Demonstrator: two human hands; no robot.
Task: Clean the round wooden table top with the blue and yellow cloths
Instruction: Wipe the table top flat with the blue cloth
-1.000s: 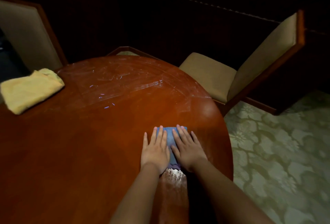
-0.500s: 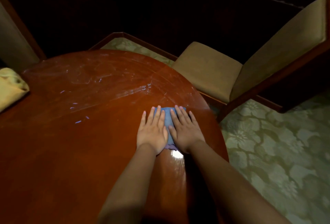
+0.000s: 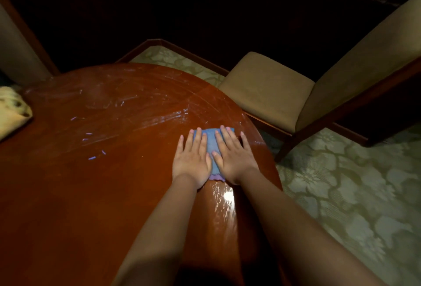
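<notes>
The round wooden table top [image 3: 95, 194] fills the left and middle of the view, with pale smears across its far half and a wet shine behind my hands. A folded blue cloth [image 3: 210, 143] lies flat near the table's right edge. My left hand [image 3: 192, 160] and my right hand [image 3: 232, 155] press down on it side by side, fingers straight and pointing away from me, and most of the cloth is hidden beneath them. The yellow cloth [image 3: 12, 112] sits bunched at the far left edge of the table, partly cut off by the frame.
A tan upholstered chair [image 3: 296, 94] with a dark wooden frame stands to the right of the table, its seat close to the rim. Patterned green carpet [image 3: 341, 194] covers the floor on the right. Another chair back [image 3: 16, 53] rises at the far left.
Both hands have pushed the blue cloth forward across the table, leaving a wet streak behind it. The view has swung right, so the yellow cloth now sits at the left frame edge.
</notes>
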